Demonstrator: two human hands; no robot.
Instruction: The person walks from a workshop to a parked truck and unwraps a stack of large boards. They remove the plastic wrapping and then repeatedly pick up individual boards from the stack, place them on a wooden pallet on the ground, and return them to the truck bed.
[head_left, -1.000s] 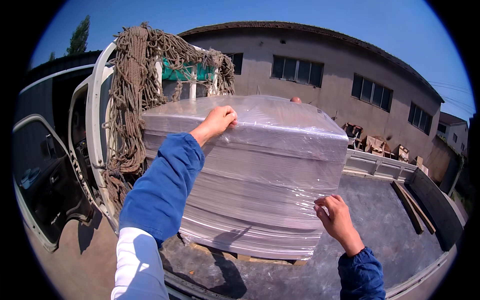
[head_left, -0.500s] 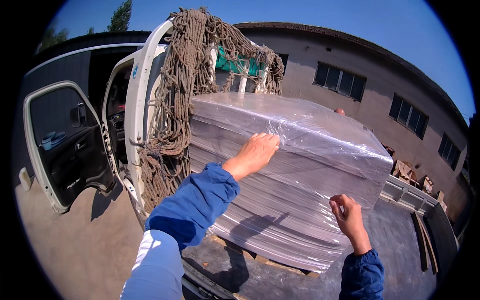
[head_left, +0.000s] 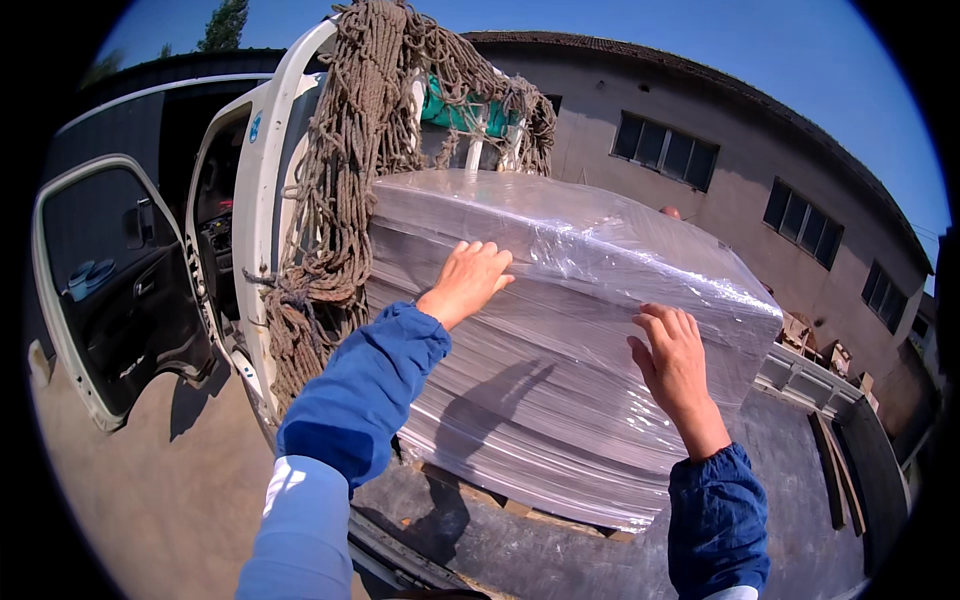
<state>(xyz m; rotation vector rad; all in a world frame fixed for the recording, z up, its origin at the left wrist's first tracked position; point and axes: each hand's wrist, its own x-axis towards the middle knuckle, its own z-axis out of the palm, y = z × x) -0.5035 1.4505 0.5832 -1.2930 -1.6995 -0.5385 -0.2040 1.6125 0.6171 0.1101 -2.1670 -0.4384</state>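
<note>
A large stack of flat grey sheets (head_left: pixel 480 375), wrapped in clear stretch film, stands on a wooden pallet (head_left: pixel 515 505) on the truck bed. My left hand (head_left: pixel 466 284) is at the stack's near side, just below its top edge. Its fingers bend loosely, the thumb apart, and nothing shows in it. Over the right part of the same side is my right hand (head_left: pixel 674 362), thumb and fingers spread and holding nothing. Whether either hand touches the film I cannot tell. Both forearms wear blue sleeve covers.
Thick coils of brown rope (head_left: pixel 345 130) hang over the white frame behind the cab, beside a green bundle (head_left: pixel 465 108). The cab door (head_left: pixel 120 290) stands open at left. Wooden planks (head_left: pixel 838 472) lie on the truck bed (head_left: pixel 770 500) by the right side wall. A building rises beyond.
My left hand has drawn left, away from the film's top edge. My right hand has risen along the stack's side, and its fingers have spread.
</note>
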